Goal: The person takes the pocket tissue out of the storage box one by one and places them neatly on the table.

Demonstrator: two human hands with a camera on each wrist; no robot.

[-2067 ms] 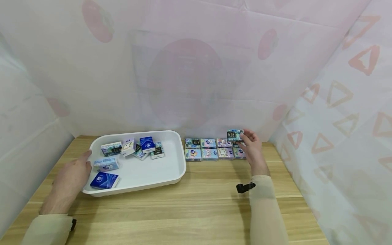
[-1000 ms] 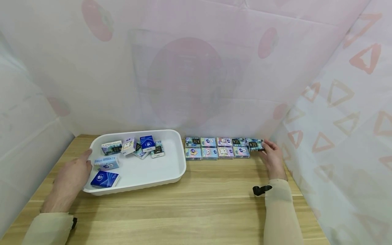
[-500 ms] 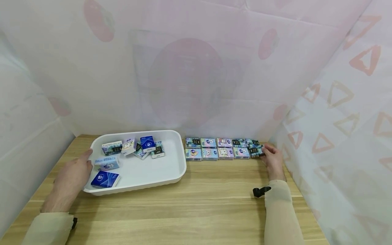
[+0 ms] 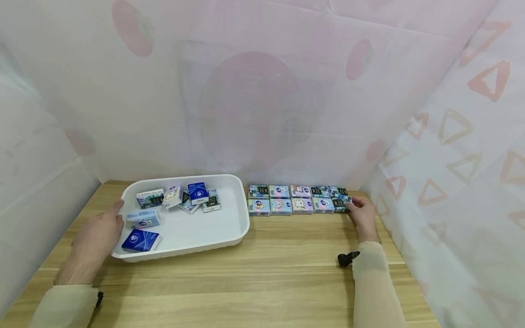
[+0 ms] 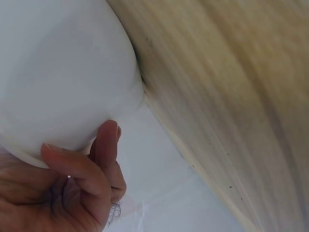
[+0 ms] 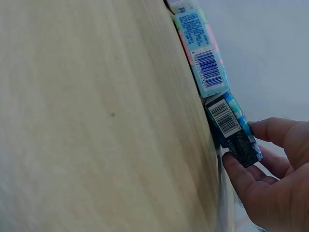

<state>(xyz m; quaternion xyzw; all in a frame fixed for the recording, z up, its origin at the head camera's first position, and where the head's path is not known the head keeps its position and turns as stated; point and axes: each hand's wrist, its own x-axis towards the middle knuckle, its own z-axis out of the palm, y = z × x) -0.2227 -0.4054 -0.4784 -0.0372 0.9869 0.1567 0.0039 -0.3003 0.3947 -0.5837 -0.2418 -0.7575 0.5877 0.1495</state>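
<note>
Two rows of small tissue packs [image 4: 301, 205] lie side by side at the back of the table. At the right end of the front row, my right hand [image 4: 362, 217] pinches a dark patterned pack [image 4: 339, 204]; in the right wrist view the fingers hold this pack [image 6: 231, 129] against a light blue pack [image 6: 203, 58]. My left hand [image 4: 96, 232] grips the left rim of a white tray [image 4: 205, 232]. Seen from the left wrist, the hand [image 5: 72, 188] has thumb and fingers at the tray's edge [image 5: 82, 96].
Inside the tray lie several loose packs, among them a dark blue one [image 4: 141, 240] at the front left and another blue one [image 4: 198, 193] near the back. The tray stands just left of the rows on a wooden table [image 4: 254, 278], with patterned sheets [image 4: 254, 100] hanging behind and beside it.
My right hand has carried the dark pack rightward and down, then toward the front row's end, where it now lies straighter. Another dark pack now ends the back row. My left hand has stayed still.
</note>
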